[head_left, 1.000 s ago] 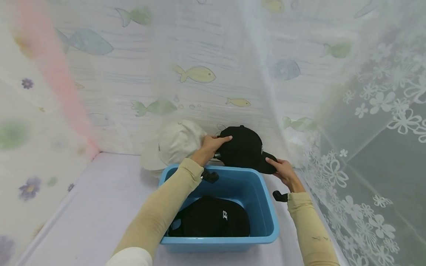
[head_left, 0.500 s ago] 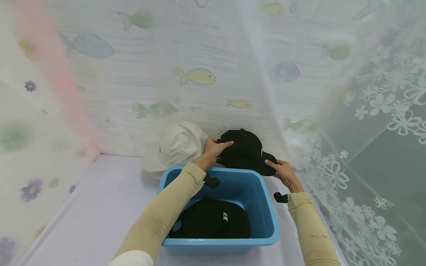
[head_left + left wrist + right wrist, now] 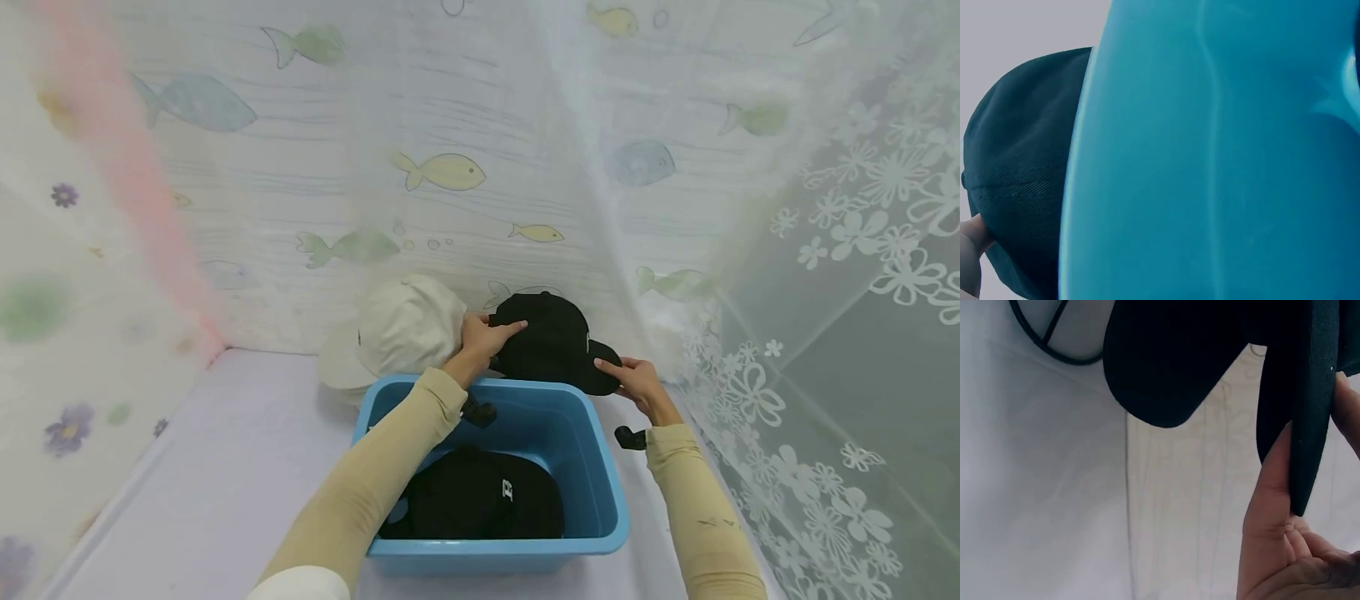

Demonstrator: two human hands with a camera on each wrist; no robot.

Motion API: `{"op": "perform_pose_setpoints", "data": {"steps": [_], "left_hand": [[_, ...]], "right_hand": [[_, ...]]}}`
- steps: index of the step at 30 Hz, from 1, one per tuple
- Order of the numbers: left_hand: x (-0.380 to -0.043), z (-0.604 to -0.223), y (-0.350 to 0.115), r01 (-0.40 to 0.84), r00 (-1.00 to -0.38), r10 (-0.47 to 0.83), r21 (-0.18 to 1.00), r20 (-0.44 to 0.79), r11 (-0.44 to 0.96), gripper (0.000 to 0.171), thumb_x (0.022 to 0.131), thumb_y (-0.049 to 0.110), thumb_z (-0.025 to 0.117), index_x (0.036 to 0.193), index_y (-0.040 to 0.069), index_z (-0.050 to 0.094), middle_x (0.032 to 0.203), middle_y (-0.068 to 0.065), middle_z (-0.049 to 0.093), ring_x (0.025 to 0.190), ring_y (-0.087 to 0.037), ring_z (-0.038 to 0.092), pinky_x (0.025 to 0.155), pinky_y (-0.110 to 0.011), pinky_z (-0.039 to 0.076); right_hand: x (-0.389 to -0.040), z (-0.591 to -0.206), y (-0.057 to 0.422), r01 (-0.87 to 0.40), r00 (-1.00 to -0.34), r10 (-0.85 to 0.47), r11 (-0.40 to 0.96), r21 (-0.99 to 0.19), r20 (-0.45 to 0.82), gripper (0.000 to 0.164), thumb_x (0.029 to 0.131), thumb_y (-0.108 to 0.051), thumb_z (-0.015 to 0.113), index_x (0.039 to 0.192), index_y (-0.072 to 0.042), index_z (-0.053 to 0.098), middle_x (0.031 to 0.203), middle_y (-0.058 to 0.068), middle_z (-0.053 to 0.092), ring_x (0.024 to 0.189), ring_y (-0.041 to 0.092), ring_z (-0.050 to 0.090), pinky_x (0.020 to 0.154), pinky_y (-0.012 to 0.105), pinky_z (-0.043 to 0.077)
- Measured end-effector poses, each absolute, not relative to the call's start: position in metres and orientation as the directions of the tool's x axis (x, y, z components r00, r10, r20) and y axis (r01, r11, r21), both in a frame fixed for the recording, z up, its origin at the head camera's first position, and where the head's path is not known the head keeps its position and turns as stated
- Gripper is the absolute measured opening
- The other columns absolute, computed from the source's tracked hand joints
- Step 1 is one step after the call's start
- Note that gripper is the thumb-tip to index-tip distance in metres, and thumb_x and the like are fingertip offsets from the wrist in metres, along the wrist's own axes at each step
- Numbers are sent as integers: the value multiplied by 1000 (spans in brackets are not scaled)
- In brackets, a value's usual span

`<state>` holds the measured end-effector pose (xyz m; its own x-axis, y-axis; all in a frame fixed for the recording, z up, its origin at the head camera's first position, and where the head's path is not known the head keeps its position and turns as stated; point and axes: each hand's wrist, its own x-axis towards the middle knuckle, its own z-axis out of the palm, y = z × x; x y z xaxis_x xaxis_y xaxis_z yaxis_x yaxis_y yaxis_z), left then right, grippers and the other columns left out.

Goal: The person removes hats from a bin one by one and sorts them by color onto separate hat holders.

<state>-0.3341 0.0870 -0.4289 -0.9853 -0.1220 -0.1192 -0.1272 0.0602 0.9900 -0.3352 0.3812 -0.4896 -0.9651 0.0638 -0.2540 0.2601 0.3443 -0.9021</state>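
A black baseball cap (image 3: 543, 342) is behind the far rim of a blue plastic bin (image 3: 498, 547), its brim toward the right. My left hand (image 3: 483, 342) grips the cap's rear left side, thumb on the crown. With thumb and fingers, my right hand (image 3: 641, 383) pinches the brim (image 3: 1313, 425), seen edge-on in the right wrist view. Inside the bin lies another black cap (image 3: 480, 496) with a white letter on it. The left wrist view shows the held cap's crown (image 3: 1022, 144) partly hidden by the bin's wall (image 3: 1147, 156).
Left of the held cap, against the fish-print curtain (image 3: 450, 208), sits a cream cap (image 3: 408, 325), with at least one more brim below it. A second dark rounded flap (image 3: 1160, 362) and a black loop (image 3: 1079, 360) show in the right wrist view. Lace-patterned netting (image 3: 832, 467) hangs at right.
The held cap and both hands have come down slightly toward the bin's far rim. My grip on the cap looks the same, and the cap in the bin has not moved.
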Motion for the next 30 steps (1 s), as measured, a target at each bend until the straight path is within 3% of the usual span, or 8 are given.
{"op": "perform_pose_setpoints", "data": {"steps": [4, 11, 17, 24, 27, 30], "left_hand": [[-331, -432, 91, -110, -984, -147, 991, -97, 82, 76, 87, 29, 83, 142, -4, 42, 147, -24, 42, 132, -38, 48, 110, -48, 46], [-328, -433, 95, -132, -977, -181, 987, -114, 95, 74, 85, 28, 85, 138, -3, 44, 142, -24, 46, 127, -37, 51, 107, -46, 48], [-329, -435, 97, -155, -974, -185, 980, -130, 125, 81, 84, 31, 85, 144, -2, 42, 149, -23, 42, 135, -35, 46, 112, -45, 45], [-330, -433, 92, -161, -979, -143, 980, -144, 117, 85, 87, 33, 83, 151, -3, 38, 154, -23, 39, 132, -37, 48, 106, -48, 49], [-329, -428, 87, -186, -980, -99, 971, -172, 149, 84, 92, 34, 77, 153, -3, 34, 155, -24, 38, 132, -38, 48, 106, -49, 48], [-326, -420, 81, -223, -975, -22, 957, -223, 183, 82, 98, 35, 69, 157, -2, 25, 159, -23, 33, 139, -39, 43, 112, -50, 44]], "right_hand": [[-336, -484, 381, 292, -955, 66, 402, -868, -290, 78, 94, -41, 71, 146, 11, 44, 143, 28, 48, 102, 15, 63, 98, 35, 57], [-338, -476, 378, 310, -945, 53, 455, -835, -323, 84, 95, -38, 71, 150, 14, 34, 149, 32, 40, 129, 39, 53, 105, 44, 52], [-337, -483, 377, 343, -934, 59, 419, -841, -352, 88, 95, -39, 71, 153, 12, 30, 151, 30, 40, 130, 37, 54, 105, 42, 52], [-336, -489, 377, 343, -935, 36, 333, -878, -352, 89, 98, -40, 67, 158, 8, 23, 157, 29, 34, 125, 28, 58, 104, 35, 53], [-335, -491, 375, 341, -936, 23, 299, -891, -351, 86, 100, -39, 63, 158, 8, 22, 156, 30, 35, 124, 28, 57, 108, 38, 50], [-331, -487, 373, 329, -938, 6, 318, -889, -345, 82, 103, -40, 58, 157, 11, 22, 158, 31, 31, 137, 38, 48, 116, 46, 41]]}}
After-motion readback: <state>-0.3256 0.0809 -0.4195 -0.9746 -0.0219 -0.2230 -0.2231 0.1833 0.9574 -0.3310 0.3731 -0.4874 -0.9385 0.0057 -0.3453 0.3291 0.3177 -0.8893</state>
